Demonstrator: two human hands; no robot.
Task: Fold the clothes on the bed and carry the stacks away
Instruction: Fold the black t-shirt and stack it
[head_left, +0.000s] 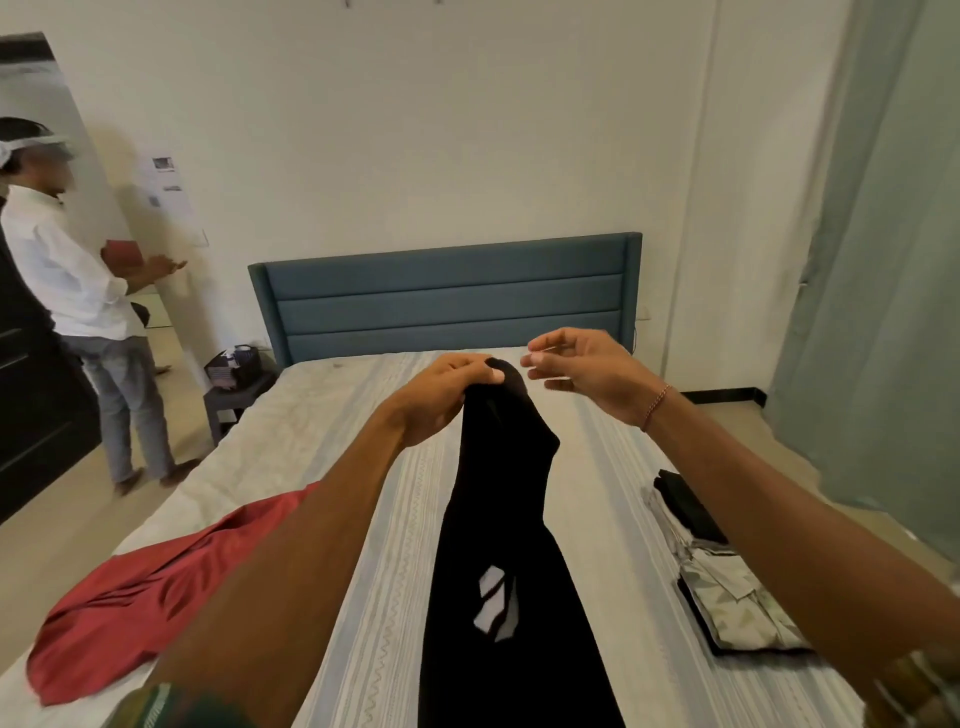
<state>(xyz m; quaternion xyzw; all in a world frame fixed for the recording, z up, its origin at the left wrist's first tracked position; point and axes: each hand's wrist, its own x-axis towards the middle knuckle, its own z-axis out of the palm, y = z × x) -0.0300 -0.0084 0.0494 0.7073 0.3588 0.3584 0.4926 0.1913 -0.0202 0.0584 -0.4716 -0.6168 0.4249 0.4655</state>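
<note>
Black garment (498, 545): I am gripping its top end with my left hand (441, 395), lifting it over the bed (363, 597); my right hand (582, 371) is hovering beside, fingers loosely spread, holding nothing.

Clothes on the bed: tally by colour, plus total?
Black: 2, the long black garment with a white logo gripped by the left hand, and a folded black piece by the right edge.
Red: 1, the crumpled red garment.
Grey-green patterned: 1, the folded patterned garment.
Total: 4.
</note>
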